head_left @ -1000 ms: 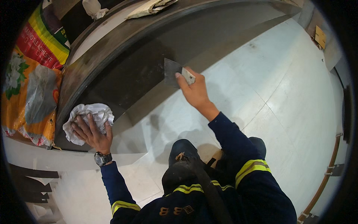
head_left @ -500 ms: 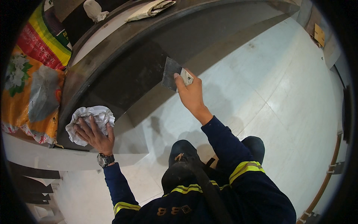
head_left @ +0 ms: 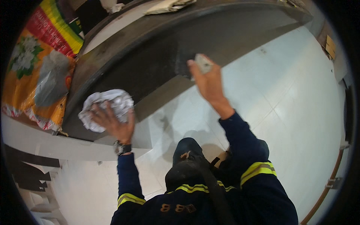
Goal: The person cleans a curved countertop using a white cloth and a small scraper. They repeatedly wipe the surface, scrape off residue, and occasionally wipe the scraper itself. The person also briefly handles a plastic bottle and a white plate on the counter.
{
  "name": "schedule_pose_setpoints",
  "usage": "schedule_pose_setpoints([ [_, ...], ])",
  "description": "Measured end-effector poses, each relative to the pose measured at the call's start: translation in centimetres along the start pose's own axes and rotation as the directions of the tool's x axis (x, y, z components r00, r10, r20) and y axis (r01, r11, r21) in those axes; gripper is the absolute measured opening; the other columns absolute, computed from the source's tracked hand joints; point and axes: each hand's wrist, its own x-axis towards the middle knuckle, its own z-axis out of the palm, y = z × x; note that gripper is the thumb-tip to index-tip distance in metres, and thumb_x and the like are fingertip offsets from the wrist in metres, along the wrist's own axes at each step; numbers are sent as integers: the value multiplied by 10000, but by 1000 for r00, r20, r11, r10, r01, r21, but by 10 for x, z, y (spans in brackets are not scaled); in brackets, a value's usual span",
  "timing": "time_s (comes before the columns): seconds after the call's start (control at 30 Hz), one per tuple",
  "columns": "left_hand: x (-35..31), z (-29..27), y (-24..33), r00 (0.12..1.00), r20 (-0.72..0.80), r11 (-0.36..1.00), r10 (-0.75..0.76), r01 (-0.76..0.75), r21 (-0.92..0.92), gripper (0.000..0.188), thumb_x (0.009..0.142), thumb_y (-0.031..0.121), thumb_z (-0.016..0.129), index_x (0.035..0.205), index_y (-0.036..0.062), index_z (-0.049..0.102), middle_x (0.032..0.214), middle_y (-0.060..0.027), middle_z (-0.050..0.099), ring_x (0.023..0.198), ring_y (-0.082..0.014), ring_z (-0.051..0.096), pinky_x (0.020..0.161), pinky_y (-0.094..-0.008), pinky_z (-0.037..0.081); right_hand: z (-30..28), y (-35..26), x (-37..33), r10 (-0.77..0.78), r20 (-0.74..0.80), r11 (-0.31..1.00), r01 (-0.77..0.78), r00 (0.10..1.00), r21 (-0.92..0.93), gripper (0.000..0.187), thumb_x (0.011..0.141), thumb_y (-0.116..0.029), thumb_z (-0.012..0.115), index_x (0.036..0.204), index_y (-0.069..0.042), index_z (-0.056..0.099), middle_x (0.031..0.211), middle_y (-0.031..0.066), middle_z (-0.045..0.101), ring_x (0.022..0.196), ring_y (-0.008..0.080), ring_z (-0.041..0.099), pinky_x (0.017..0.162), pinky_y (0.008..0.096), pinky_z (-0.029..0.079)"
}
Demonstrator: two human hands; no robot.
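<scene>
My left hand (head_left: 115, 123) lies with its fingers spread over a crumpled white cloth (head_left: 122, 100), pressing it against the curved dark front of the counter (head_left: 150, 67). The fingers are not wrapped round the cloth. To the right, my right hand (head_left: 210, 82) is closed round the pale handle of a scraper (head_left: 203, 63). Its dark blade is at the counter's dark face and hard to tell from it; the hand hides part of the tool. A faint pale smear shows on the dark surface just left of the blade.
At the left stand an orange sack (head_left: 22, 86) and a red, yellow and green sack (head_left: 56, 26). A folded pale sheet (head_left: 168, 6) lies on the counter top. Light tiled floor (head_left: 292, 123) stretches right, with a brown piece (head_left: 330, 47) by the far wall.
The whole view has shifted. My right hand has moved up and right with the scraper, whose blade now shows less of its broad side. My left hand stays spread on the cloth.
</scene>
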Motion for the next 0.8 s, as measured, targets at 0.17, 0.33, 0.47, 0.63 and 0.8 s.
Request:
schedule_pose_setpoints([
  [0.17,67,55,116,998,52,987,36,-27,-161,891,828,521,727,1587,226,367,1686,-160,193,1540,-474,105,1201,-674,127,-77,12,13,-75,-188,993,55,979,-107,279,979,-231,683,945,46,693,789,53,680,726,100,570,650,304,481],
  [0.33,144,84,217,912,137,797,387,-256,-547,829,824,338,753,1560,192,401,1653,-115,283,1539,-339,224,1237,-551,202,-99,50,11,67,-401,986,-121,914,-111,339,990,-250,673,1052,82,692,993,112,722,878,179,644,825,318,502],
  [0.47,156,89,201,881,132,834,455,-369,-410,809,823,332,756,1545,179,422,1628,-111,335,1531,-321,246,1229,-530,239,-110,62,15,19,-399,978,-101,917,-185,311,992,-253,678,982,57,687,894,62,693,798,141,596,740,300,489],
  [0.63,84,36,88,972,132,967,197,-171,-187,813,856,391,727,1572,191,397,1605,-126,383,1525,-390,235,1212,-603,216,-153,67,3,85,-360,947,-188,929,-259,334,1003,-260,668,1022,74,677,917,59,694,808,144,599,746,291,487],
  [0.8,-27,-19,-39,983,-78,979,-166,173,103,857,925,380,645,1620,94,234,1684,-226,151,1558,-451,62,1227,-610,138,-130,55,2,59,-342,972,-132,938,-195,339,1008,-249,660,1107,74,687,1032,87,719,906,160,646,823,298,505],
])
